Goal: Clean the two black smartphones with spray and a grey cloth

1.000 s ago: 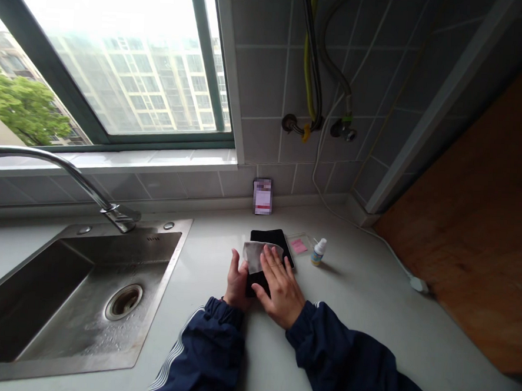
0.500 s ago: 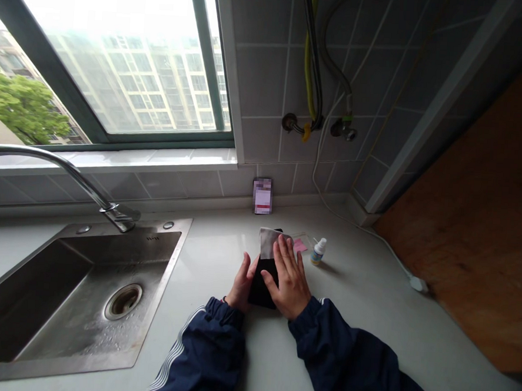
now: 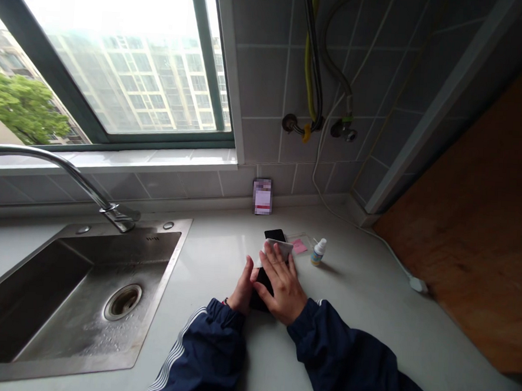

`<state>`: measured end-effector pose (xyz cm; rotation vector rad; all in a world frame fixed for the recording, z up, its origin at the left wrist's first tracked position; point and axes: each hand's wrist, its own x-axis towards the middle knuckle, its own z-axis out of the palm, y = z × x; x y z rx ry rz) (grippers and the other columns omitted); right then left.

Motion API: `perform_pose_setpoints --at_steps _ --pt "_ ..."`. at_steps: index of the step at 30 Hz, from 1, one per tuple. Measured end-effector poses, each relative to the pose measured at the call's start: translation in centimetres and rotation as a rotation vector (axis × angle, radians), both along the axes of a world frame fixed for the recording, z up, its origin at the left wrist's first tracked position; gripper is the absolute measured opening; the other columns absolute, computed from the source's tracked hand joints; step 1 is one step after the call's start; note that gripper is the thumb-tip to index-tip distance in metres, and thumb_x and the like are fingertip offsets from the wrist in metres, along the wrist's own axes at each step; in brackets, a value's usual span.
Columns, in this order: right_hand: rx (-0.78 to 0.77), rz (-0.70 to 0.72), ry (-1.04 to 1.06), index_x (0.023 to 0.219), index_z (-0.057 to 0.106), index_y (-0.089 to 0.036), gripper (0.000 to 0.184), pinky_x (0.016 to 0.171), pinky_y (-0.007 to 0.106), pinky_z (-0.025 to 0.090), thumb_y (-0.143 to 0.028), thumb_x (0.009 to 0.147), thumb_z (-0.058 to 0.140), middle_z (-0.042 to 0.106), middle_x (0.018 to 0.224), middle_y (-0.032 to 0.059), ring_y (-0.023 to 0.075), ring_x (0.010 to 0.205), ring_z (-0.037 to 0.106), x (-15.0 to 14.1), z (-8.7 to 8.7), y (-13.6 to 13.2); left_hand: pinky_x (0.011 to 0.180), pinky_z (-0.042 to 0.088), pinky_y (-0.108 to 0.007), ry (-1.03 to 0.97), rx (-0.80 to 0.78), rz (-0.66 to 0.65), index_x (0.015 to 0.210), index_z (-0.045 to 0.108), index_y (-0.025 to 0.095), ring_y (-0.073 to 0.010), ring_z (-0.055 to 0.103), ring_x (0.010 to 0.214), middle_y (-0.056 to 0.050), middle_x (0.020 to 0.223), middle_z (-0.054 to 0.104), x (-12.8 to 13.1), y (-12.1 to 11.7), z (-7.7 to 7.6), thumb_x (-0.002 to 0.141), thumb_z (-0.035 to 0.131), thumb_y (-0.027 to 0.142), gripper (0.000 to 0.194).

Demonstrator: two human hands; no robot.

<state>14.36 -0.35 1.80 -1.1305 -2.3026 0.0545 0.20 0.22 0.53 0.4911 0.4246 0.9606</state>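
A flat black device (image 3: 262, 300), like a phone or small tablet, lies on the counter under my hands. My left hand (image 3: 240, 290) is at its left edge with the thumb raised; its other fingers are mostly hidden, seemingly around that edge. My right hand (image 3: 282, 282) lies flat over the device, fingers stretched out, pressing on a light grey cloth (image 3: 287, 248). Beyond the cloth shows a black rectangular end (image 3: 275, 235); whether it belongs to the same device I cannot tell. To the right is a pink piece (image 3: 300, 246) by a clear, flat item, and a small white-capped bottle (image 3: 318, 252) stands upright.
Against the tiled wall leans a phone (image 3: 262, 197) with a blurred screen. A steel sink (image 3: 161, 298) with a curved faucet (image 3: 85, 185) is at the left. A white cable ends in a plug (image 3: 418, 285) on the right, near a wooden panel (image 3: 471, 232).
My right hand has slid the cloth toward me and slightly left, folding it under the fingers. More of the black far end shows now. My left hand has barely shifted.
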Motion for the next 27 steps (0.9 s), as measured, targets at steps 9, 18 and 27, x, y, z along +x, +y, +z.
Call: perform_pose_setpoints --at_steps 9,18,27 --pt "-0.104 0.153 -0.089 0.153 0.037 -0.022 0.061 0.120 0.067 0.008 -0.040 0.097 0.053 0.029 0.161 0.0073 0.0284 0.152 0.021 -0.4 0.5 -0.5 0.119 0.030 -0.050 -0.095 -0.148 0.229 0.149 0.044 0.008 -0.0376 0.055 0.131 -0.021 0.135 0.063 -0.1 0.6 0.5 0.088 0.044 0.075 0.090" --pt "-0.149 0.272 -0.050 0.144 0.050 -0.025 0.050 0.121 0.064 0.002 -0.043 0.097 0.054 0.046 0.153 0.0062 0.0253 0.148 0.033 -0.5 1.1 -1.3 0.115 0.033 -0.057 -0.208 -0.043 0.222 0.152 0.042 0.018 -0.0379 0.055 0.130 -0.017 0.137 0.062 -1.4 0.9 1.0 0.084 0.038 0.082 0.094" --pt "-0.012 0.224 0.119 0.114 0.069 -0.024 0.023 0.124 0.051 0.001 -0.028 0.096 0.056 0.067 0.133 0.0035 0.0214 0.133 0.054 -0.9 1.1 -1.5 0.116 0.035 -0.052 -0.256 -0.034 0.276 0.146 0.052 0.016 -0.0363 0.058 0.127 -0.017 0.137 0.063 -1.9 0.8 0.9 0.087 0.039 0.077 0.086"
